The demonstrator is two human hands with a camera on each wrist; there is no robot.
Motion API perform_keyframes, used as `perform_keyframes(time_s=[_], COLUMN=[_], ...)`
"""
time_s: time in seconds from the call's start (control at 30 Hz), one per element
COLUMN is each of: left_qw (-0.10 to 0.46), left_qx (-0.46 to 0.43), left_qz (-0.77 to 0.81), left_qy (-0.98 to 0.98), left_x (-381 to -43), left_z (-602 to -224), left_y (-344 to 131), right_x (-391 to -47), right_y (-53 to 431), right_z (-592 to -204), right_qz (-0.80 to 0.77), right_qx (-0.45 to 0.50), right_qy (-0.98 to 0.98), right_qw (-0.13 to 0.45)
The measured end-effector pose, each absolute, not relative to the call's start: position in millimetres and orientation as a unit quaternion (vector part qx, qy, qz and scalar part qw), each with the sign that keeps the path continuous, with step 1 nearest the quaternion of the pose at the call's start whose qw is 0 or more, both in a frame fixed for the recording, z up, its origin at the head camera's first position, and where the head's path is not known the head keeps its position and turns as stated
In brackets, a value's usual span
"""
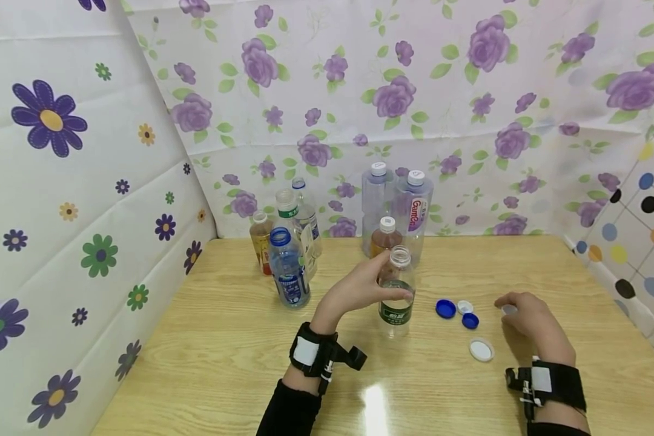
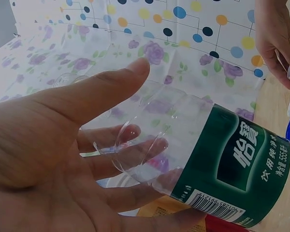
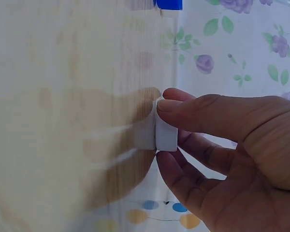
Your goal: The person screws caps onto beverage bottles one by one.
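Note:
A clear, uncapped plastic bottle [image 1: 396, 312] with a green label stands upright on the table, its neck open. My left hand [image 1: 360, 287] holds it around the upper part, above the label. In the left wrist view the thumb lies on the near side of this bottle [image 2: 241, 164], and the fingers show through the clear plastic behind. To the right, my right hand [image 1: 534, 324] is low over the table. Its thumb and fingers pinch a white bottle cap [image 3: 166, 133] by the edges, right at the tabletop.
Between the hands lie a large blue cap [image 1: 445, 309], a small blue cap [image 1: 470, 321] and white caps [image 1: 481, 350]. Uncapped bottles, one blue [image 1: 289, 272], cluster at the left with a capped drink bottle [image 1: 261, 242]. Two tall capped bottles [image 1: 416, 212] and a brown drink bottle [image 1: 386, 237] stand behind.

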State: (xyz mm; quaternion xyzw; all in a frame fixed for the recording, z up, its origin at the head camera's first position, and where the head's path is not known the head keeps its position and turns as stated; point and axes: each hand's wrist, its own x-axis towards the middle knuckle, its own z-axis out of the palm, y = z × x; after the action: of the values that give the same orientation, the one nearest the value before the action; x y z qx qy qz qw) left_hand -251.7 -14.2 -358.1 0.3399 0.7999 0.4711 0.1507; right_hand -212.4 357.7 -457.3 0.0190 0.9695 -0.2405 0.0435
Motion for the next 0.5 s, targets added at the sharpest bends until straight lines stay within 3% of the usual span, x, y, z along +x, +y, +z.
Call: perform_keyframes(time_s=[0.5], left_qw=[0.151], left_qx=[0.339], left_qz=[0.473], left_qy=[0.799], left_x=[-251], left_z=[-358], left_y=[-15], right_x=[-211], right_y=[353], right_z=[-446], right_qz=[-0.242], right_qx=[-0.002], right_qy=[0.97], right_qw=[-0.024])
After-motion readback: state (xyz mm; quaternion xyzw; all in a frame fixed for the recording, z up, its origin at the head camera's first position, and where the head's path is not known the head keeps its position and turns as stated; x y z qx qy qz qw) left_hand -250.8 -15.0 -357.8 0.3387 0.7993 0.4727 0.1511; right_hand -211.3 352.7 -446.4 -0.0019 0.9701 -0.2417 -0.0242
